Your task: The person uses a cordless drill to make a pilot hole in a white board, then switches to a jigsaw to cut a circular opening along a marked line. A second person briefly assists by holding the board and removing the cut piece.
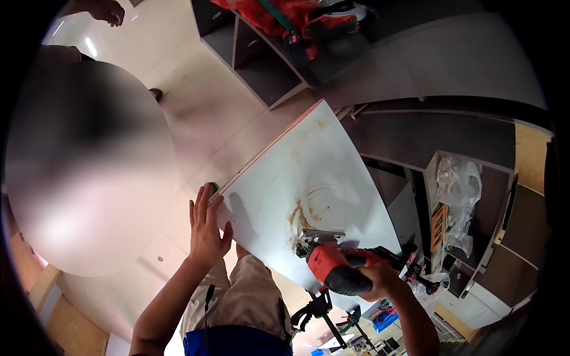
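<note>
My right hand [380,282] is wrapped round the handle of a red and black jigsaw [326,264]. The jigsaw's metal base [320,235] rests on a large white board [344,178]. Brown sawdust [297,216] lies scattered just ahead of the base; its blade is hidden. At the board's left edge, my left hand [208,231] is open, its fingers stretched out and the thumb apart, touching the edge. A black bar clamp [317,308] hangs at the board's near edge, and a second clamp [354,320] is close to it.
Grey shelf units [267,71] stand beyond the board, with a red power tool [323,29] on top. At right, an open cabinet [499,202] holds clear plastic [460,184]. Another person's hand [108,12] shows at far left. A round blurred patch covers the left side.
</note>
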Demonstrator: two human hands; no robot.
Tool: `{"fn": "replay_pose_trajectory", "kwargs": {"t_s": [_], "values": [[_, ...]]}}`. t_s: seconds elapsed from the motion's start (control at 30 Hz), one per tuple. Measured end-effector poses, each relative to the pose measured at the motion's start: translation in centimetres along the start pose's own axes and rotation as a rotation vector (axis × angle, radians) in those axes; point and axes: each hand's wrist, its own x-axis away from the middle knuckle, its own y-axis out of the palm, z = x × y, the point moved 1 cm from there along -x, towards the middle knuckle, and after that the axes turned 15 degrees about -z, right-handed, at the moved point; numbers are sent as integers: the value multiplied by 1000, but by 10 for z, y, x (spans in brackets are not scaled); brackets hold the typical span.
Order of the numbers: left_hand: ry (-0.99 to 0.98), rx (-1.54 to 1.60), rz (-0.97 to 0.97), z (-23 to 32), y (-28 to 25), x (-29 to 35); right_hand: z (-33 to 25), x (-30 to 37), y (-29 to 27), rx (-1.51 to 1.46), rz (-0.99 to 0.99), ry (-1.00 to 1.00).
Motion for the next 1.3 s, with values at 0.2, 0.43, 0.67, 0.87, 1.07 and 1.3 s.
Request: {"fn": "replay_pose_trajectory", "kwargs": {"t_s": [0.2, 0.43, 0.67, 0.87, 1.07, 1.3], "values": [[-4, 22, -28, -12, 2, 0, 8, 8, 3, -123, -178, 169], [46, -26, -41, -7, 2, -7, 17, 14, -3, -144, -272, 185], [27, 82, -44, -19, -2, 7, 14, -3, -11, -124, -364, 193], [93, -48, -55, 5, 10, 0, 21, 0, -12, -108, -398, 157], [44, -93, -45, 15, 26, 12, 24, 8, -5, -123, -197, 59], [70, -116, -31, 15, 23, 7, 15, 3, 0, -107, -137, 26]]}}
